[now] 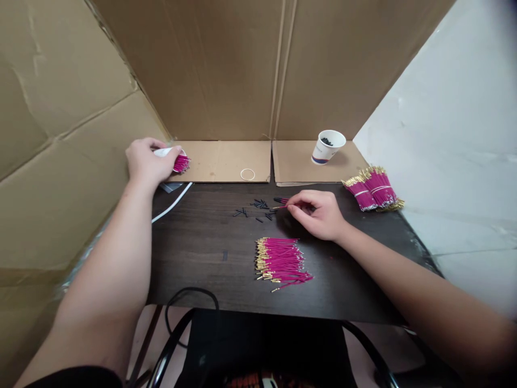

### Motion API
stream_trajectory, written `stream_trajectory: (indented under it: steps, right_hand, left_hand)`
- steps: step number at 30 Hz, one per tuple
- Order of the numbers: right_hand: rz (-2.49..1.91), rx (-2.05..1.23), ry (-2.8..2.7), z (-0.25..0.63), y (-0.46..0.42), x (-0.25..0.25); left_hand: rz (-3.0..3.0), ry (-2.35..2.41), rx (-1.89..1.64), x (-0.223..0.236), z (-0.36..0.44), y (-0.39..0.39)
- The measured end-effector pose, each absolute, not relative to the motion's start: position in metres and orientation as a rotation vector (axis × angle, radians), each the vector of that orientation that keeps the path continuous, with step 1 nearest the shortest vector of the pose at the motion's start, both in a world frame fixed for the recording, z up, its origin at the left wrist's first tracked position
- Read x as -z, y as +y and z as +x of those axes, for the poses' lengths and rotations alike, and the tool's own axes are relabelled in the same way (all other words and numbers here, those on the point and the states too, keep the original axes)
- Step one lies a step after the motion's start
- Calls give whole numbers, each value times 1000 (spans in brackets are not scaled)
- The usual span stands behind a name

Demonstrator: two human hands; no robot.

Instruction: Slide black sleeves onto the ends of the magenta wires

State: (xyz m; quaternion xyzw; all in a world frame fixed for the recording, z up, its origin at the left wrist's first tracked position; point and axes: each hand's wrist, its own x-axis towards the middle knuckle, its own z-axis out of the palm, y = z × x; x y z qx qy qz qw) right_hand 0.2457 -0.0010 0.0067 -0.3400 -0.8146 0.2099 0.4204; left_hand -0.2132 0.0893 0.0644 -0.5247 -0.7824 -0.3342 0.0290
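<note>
At the back left, my left hand [151, 161] is closed round a white cup [162, 152] tipped on its side, its mouth toward the right. Magenta wires [181, 164] fill the cup's mouth. Over the middle of the table my right hand [319, 213] pinches a thin magenta wire with a gold-coloured end [278, 208] pointing left. Short black tubes [260, 204] lie loose just left of those fingertips. Closer to me, a spread of magenta wires [283, 258] lies in a row, gold ends to the left.
A paper cup [323, 153] with black pieces inside stands on a cardboard strip [299, 167] at the back. Banded bundles of magenta wires [374, 188] lie at the right edge. A rubber band [247, 174] and a white cable [173, 203] are farther left. Cardboard walls enclose the table [194, 275].
</note>
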Motion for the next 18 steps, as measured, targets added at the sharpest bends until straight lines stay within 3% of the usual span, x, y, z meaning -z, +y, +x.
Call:
stream_trajectory:
  steps: [18]
  right_hand:
    - [-845, -531, -2042, 245, 0, -4]
  left_hand:
    - [-1488, -2290, 999, -53, -200, 90]
